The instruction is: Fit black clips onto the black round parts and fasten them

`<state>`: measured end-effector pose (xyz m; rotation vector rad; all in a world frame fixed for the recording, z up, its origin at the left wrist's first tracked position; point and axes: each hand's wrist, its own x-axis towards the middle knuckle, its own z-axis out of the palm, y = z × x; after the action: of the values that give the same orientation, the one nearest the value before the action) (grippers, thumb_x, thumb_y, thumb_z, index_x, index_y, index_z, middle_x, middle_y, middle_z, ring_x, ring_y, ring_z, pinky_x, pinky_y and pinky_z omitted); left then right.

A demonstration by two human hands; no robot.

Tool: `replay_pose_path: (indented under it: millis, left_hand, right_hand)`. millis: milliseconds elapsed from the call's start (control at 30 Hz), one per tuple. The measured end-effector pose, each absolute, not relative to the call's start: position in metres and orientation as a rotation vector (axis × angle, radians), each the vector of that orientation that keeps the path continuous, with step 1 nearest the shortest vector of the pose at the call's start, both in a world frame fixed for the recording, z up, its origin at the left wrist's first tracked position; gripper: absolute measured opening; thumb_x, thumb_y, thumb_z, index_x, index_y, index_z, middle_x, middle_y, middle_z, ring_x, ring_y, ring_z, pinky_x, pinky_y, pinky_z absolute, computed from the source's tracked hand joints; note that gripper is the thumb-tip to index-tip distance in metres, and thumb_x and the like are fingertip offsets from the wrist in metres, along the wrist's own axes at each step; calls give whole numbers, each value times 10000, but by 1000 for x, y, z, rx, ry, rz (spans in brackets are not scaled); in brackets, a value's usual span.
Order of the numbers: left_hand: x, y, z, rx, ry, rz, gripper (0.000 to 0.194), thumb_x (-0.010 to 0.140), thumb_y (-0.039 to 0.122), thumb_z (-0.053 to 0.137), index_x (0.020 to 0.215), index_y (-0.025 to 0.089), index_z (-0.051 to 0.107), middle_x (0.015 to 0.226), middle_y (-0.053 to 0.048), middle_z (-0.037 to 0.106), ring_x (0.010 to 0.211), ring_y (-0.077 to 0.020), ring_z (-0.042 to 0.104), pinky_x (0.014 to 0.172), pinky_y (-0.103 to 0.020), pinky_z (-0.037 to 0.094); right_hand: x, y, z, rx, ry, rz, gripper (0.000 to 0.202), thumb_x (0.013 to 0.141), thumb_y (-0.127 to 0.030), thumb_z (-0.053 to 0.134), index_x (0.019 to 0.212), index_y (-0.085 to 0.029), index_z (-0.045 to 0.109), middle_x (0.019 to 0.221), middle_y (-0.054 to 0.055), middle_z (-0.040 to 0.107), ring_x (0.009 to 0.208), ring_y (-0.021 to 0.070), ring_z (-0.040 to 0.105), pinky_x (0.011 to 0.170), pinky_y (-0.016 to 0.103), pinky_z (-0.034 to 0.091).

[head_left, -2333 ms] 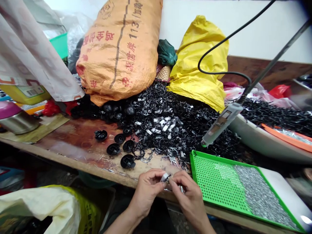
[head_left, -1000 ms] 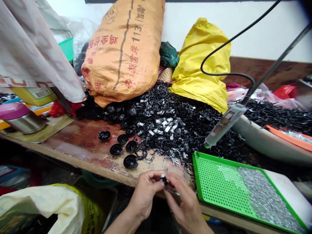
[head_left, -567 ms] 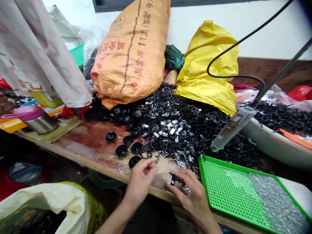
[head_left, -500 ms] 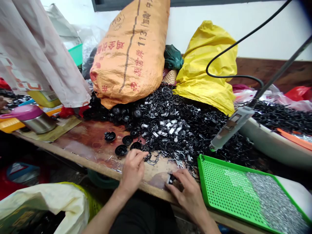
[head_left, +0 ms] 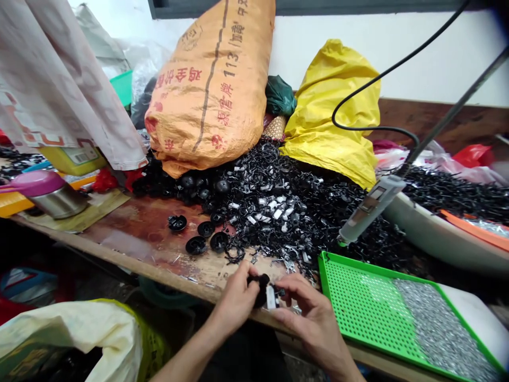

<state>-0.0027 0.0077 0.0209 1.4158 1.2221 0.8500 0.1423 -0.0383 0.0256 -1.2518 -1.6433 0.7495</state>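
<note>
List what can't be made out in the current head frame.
Head view: detail of the black part in the left hand, blurred.
Head view: whether it touches the white piece in the right hand, too small and blurred.
Head view: top of the orange sack, cut off by the upper edge.
Head view: shapes of single metal bits in the green tray, too small.

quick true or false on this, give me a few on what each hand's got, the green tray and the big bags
1. The left hand holds a black part. True.
2. The left hand also grips the white piece. False: the right hand holds it.
3. The orange sack is left of the yellow bag. True.
4. The metal bits fill the left side of the green tray. False: they lie towards its right side.
</note>
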Motion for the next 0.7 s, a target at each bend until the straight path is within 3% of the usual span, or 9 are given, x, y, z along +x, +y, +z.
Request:
replay_pose_path:
  millis: [167, 367, 500, 600, 700]
  left_hand:
    - [17, -12, 23, 797, 940, 709, 134, 647, 152, 458, 779, 176, 472, 685, 5, 518, 621, -132, 465, 506, -242, 384]
    - [14, -16, 17, 588, 806, 749, 229, 633, 98, 484, 852, 136, 539, 727, -27, 581, 727, -143, 531, 651, -247, 392]
    - [22, -20, 13, 564, 840, 848, 188, 598, 78, 441, 736, 137, 554, 607, -6, 553, 556, -118, 487, 467, -213, 357]
    - [28, -24, 12, 530, 878, 931, 104, 639, 150, 437, 642, 153, 541, 563, 13, 501, 497, -112, 433, 382, -205, 301]
    - [31, -26, 9, 608, 1001, 1035, 146, 703, 244, 469, 642, 154, 566, 646, 5, 534, 632, -128, 487, 540, -226, 392]
  right_hand:
    - [145, -42, 24, -1358, -1684, 637, 139, 689, -238, 581, 808, -168, 563, 706, 24, 521, 618, 135, 477, 546, 246, 390]
    - [154, -45, 21, -1389, -1671, 810, 161, 661, -252, 611, 798, -172, 581, 643, -4, 481, 592, 129, 464, 538, 236, 380]
    - [150, -47, 21, -1371, -1592, 910, 169, 660, -258, 612, 807, -176, 588, 662, -3, 486, 589, 124, 464, 533, 232, 386]
    - [149, -49, 18, -1382, -1567, 893, 156, 667, -239, 603, 809, -175, 592, 660, -2, 487, 582, 122, 463, 530, 232, 387]
    - [149, -51, 16, -1396, -1583, 852, 154, 661, -234, 608, 801, -176, 588, 655, -3, 483, 584, 125, 467, 533, 235, 392]
